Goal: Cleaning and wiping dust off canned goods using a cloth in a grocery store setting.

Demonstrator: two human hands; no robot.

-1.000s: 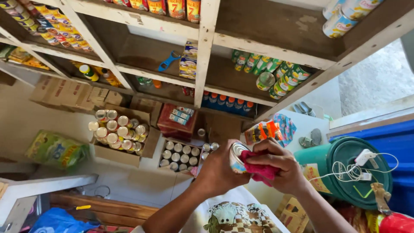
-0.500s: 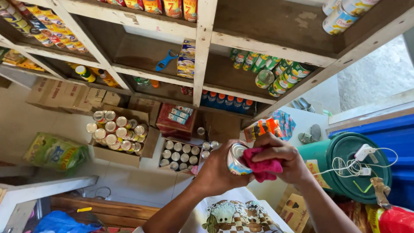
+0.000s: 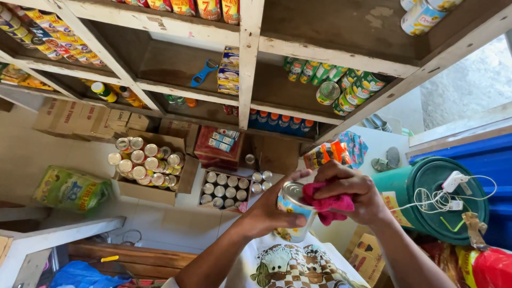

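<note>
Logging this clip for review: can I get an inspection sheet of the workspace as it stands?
Surface: wooden shelves above a pale floor.
Job's things: tin can; pink cloth pressed on its top.
Clutter: open cartons of cans on the floor, green bag, green canned goods on a shelf.
Hands: left hand holds the can; right hand grips the cloth.
Cables: white charger cord on a green drum.
Surroundings: blue wall panel, doorway daylight.
</note>
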